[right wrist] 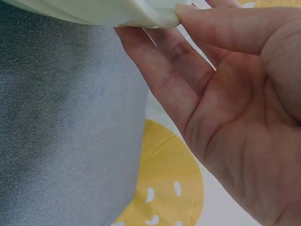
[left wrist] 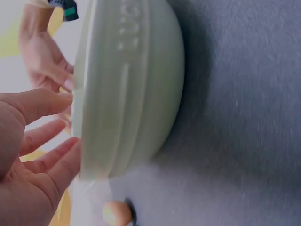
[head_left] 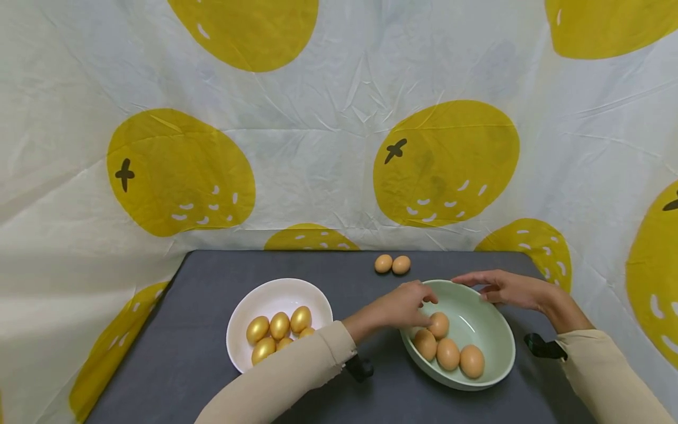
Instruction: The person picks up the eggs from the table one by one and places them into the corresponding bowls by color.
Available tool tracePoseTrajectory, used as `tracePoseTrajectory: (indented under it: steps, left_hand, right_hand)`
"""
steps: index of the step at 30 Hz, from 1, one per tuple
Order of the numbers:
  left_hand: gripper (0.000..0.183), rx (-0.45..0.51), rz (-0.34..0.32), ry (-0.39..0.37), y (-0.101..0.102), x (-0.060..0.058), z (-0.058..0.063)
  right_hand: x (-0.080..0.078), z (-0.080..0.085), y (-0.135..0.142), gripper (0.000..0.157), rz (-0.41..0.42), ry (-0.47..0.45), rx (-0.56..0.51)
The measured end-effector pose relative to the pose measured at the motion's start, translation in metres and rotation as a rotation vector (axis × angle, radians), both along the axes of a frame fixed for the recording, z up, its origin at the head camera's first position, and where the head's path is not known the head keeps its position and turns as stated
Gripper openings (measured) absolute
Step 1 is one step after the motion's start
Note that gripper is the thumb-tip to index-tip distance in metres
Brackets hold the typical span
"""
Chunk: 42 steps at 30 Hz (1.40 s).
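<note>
A pale green bowl point(head_left: 482, 324) stands on the right of the table, with several brown eggs point(head_left: 448, 354) gathered on its near left side. My left hand point(head_left: 404, 305) reaches over the bowl's left rim, fingers spread and tips dipping inside, close by the uppermost egg point(head_left: 438, 325). In the left wrist view its fingertips point(left wrist: 70, 153) pass behind the rim, where they are partly hidden. At the far right rim, my right hand point(head_left: 511, 290) pinches the bowl's edge. The right wrist view shows its thumb on the rim and its fingers point(right wrist: 155, 70) against the outer side.
To the left, a white bowl point(head_left: 235, 321) holds several golden eggs point(head_left: 279, 325), partly covered by my left sleeve point(head_left: 296, 374). Two brown eggs point(head_left: 392, 264) lie side by side near the back edge of the dark table point(head_left: 212, 277). A patterned cloth point(head_left: 318, 176) hangs behind.
</note>
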State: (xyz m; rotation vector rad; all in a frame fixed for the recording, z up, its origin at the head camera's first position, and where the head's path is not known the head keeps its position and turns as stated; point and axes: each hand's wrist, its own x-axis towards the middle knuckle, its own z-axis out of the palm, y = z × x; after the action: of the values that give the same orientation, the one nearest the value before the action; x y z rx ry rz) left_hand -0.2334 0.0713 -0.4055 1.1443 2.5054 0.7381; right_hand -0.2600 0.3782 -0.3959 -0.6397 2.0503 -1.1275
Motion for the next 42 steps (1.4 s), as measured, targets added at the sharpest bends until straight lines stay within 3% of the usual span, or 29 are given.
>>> tracePoseTrajectory:
  steps: [6,10,16,23,28,37,42]
  left_hand:
    - [0.039,0.145,0.056,-0.08,-0.019,-0.012,0.008]
    - [0.038,0.173,0.108,-0.07,-0.028,-0.023,0.012]
    - [0.038,0.147,0.163,0.029,-0.037,-0.041,0.011]
    - [0.046,0.14,0.245,-0.025,-0.04,-0.057,0.006]
    - [0.046,0.125,0.3,-0.008,-0.039,-0.069,0.001]
    - [0.048,0.114,0.354,-0.038,-0.045,-0.087,-0.005]
    - [0.045,0.082,0.38,-0.019,-0.046,-0.092,-0.009]
  right_hand:
    - [0.0,0.0,0.001,0.056,-0.001,0.001,0.009]
    - [0.0,0.0,0.0,0.055,-0.007,-0.001,0.009]
    - [0.0,0.0,-0.001,0.055,-0.005,-0.002,0.011]
    - [0.0,-0.001,0.0,0.055,-0.007,0.005,0.014]
    - [-0.001,-0.002,0.001,0.055,-0.008,0.005,0.01]
    - [0.001,0.0,-0.001,0.054,-0.007,0.026,0.023]
    - [0.001,0.001,-0.002,0.054,-0.02,0.018,0.029]
